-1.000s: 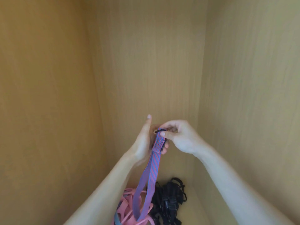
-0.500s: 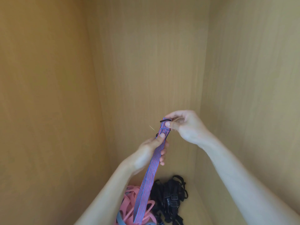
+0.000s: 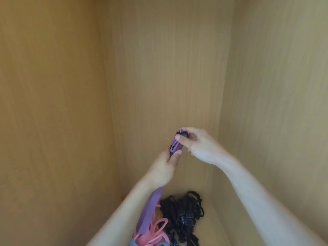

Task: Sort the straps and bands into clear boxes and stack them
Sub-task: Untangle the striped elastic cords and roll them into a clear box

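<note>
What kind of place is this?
Probably the inside of a wooden cupboard or wardrobe: wood-grain walls close in on three sides, and black straps and pink bands lie heaped on its floor.

The right hand [image 3: 200, 146] is pinching the folded top of a purple striped strap [image 3: 174, 144], while the left hand [image 3: 164, 170] is gripping it below. Black straps [image 3: 184, 213] and pink bands [image 3: 154, 233] are lying beneath, inside a wooden cabinet [image 3: 159, 68].

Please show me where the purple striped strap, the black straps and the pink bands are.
purple striped strap [image 3: 150, 208]: head view, on its hanging lower part.
black straps [image 3: 182, 215]: head view, on the middle of the tangled pile.
pink bands [image 3: 154, 236]: head view, on a strand left of the black pile.
</note>
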The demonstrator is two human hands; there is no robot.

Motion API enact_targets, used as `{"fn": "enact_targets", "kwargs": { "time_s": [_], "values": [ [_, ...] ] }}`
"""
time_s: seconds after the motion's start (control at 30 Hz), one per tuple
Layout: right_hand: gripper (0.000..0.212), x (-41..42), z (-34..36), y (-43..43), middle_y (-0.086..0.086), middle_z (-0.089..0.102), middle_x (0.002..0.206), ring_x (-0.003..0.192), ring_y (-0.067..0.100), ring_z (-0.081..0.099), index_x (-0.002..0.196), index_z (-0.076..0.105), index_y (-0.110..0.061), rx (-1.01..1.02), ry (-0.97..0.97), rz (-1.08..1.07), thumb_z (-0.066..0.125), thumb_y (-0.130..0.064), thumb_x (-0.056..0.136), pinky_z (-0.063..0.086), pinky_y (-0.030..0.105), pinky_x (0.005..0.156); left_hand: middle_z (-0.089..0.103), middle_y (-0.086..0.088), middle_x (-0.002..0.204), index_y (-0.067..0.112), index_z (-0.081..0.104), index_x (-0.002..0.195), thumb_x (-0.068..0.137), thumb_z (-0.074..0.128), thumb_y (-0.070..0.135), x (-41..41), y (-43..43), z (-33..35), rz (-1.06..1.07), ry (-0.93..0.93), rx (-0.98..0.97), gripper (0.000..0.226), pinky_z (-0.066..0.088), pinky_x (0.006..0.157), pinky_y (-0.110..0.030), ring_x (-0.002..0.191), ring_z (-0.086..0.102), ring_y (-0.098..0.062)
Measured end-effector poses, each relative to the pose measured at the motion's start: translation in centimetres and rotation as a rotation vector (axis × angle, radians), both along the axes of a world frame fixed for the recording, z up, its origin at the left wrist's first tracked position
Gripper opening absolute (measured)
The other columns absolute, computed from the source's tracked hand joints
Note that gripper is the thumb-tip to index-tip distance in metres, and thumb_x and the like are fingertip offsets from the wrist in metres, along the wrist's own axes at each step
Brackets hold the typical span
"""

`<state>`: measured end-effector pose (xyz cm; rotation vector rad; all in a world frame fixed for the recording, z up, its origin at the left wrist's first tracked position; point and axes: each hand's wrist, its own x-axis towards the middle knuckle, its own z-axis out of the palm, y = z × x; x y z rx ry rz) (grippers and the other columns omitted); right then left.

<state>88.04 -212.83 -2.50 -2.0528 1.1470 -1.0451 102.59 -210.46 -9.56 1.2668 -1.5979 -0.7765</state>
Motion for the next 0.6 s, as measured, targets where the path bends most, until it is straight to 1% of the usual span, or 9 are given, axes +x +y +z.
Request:
{"fn": "enact_targets", "kwargs": {
  "time_s": [0.07, 0.1, 0.17, 0.2, 0.23, 0.3, 0.4, 0.5, 0.6],
  "values": [
    [0.013, 0.5, -0.8, 0.2, -0.005, 0.065, 0.071, 0.074, 0.026, 0.065, 0.103, 0.066, -0.034, 0.009, -0.028, -0.028, 0.071, -0.027, 0.093, 0.057, 0.044, 0.083, 0.045, 0.010, 0.068, 0.024, 0.041, 0.083, 0.107, 0.043, 0.035, 0.2, -0.1, -0.6, 0.132, -0.176, -0.076, 0.027, 0.031, 0.054, -0.029, 0.055, 0.038, -0.010],
    [0.018, 0.7, -1.3, 0.2, -0.003, 0.067, 0.066, 0.074, 0.027, 0.069, 0.095, 0.064, -0.037, 0.013, -0.051, -0.040, 0.072, -0.022, 0.092, 0.057, 0.049, 0.085, 0.047, 0.010, 0.069, 0.025, 0.042, 0.085, 0.106, 0.042, 0.039, 0.2, -0.1, -0.9, 0.177, -0.234, -0.099, 0.026, 0.031, 0.053, -0.028, 0.056, 0.042, -0.009],
    [0.030, 1.0, -2.1, 0.1, -0.006, 0.068, 0.060, 0.072, 0.022, 0.071, 0.088, 0.061, -0.040, 0.033, -0.107, -0.051, 0.073, -0.013, 0.091, 0.056, 0.053, 0.087, 0.052, 0.006, 0.073, 0.024, 0.043, 0.091, 0.105, 0.041, 0.044, 0.3, 0.0, -1.3, 0.238, -0.305, -0.113, 0.025, 0.032, 0.055, -0.034, 0.063, 0.049, -0.020],
    [0.032, 1.1, -2.3, 0.1, -0.009, 0.068, 0.059, 0.067, 0.016, 0.071, 0.087, 0.060, -0.039, 0.042, -0.129, -0.051, 0.073, -0.010, 0.090, 0.056, 0.053, 0.087, 0.053, 0.004, 0.074, 0.022, 0.043, 0.093, 0.104, 0.040, 0.047, 0.4, 0.1, -1.3, 0.257, -0.327, -0.112, 0.027, 0.032, 0.056, -0.037, 0.066, 0.051, -0.026],
    [0.033, 1.2, -2.4, 0.1, -0.011, 0.068, 0.057, 0.063, 0.010, 0.069, 0.087, 0.061, -0.039, 0.051, -0.145, -0.048, 0.073, -0.008, 0.090, 0.056, 0.053, 0.087, 0.055, 0.002, 0.075, 0.022, 0.043, 0.094, 0.104, 0.039, 0.049, 0.4, 0.2, -1.4, 0.269, -0.346, -0.109, 0.029, 0.033, 0.056, -0.037, 0.067, 0.050, -0.028],
    [0.032, 1.3, -2.5, 0.0, -0.012, 0.067, 0.055, 0.057, 0.006, 0.066, 0.086, 0.062, -0.035, 0.067, -0.167, -0.039, 0.073, -0.005, 0.089, 0.057, 0.051, 0.087, 0.056, 0.001, 0.077, 0.023, 0.041, 0.095, 0.103, 0.036, 0.052, 0.6, 0.3, -1.4, 0.279, -0.384, -0.104, 0.030, 0.036, 0.056, -0.037, 0.066, 0.050, -0.027],
    [0.030, 1.3, -2.4, -0.3, -0.012, 0.066, 0.055, 0.056, 0.006, 0.064, 0.083, 0.065, -0.033, 0.072, -0.146, -0.051, 0.074, -0.005, 0.088, 0.057, 0.046, 0.084, 0.054, 0.002, 0.077, 0.026, 0.036, 0.092, 0.103, 0.034, 0.055, 0.7, 0.6, -1.3, 0.302, -0.449, -0.108, 0.031, 0.033, 0.055, -0.038, 0.067, 0.050, -0.028],
    [0.031, 1.2, -2.4, -0.4, -0.016, 0.065, 0.055, 0.055, 0.003, 0.060, 0.080, 0.066, -0.033, 0.084, -0.132, -0.059, 0.074, -0.004, 0.087, 0.056, 0.038, 0.081, 0.054, 0.003, 0.079, 0.025, 0.036, 0.094, 0.103, 0.035, 0.055, 1.0, 0.4, -1.3, 0.320, -0.468, -0.105, 0.032, 0.030, 0.052, -0.038, 0.067, 0.050, -0.028],
    [0.023, 1.0, -2.5, -0.4, -0.011, 0.064, 0.059, 0.058, 0.007, 0.059, 0.083, 0.069, -0.026, 0.093, -0.151, -0.037, 0.074, -0.003, 0.088, 0.054, 0.029, 0.072, 0.053, 0.004, 0.076, 0.029, 0.033, 0.089, 0.102, 0.035, 0.056, 1.0, 0.4, -1.5, 0.325, -0.468, -0.112, 0.030, 0.027, 0.049, -0.036, 0.062, 0.049, -0.023]
  ]
}}
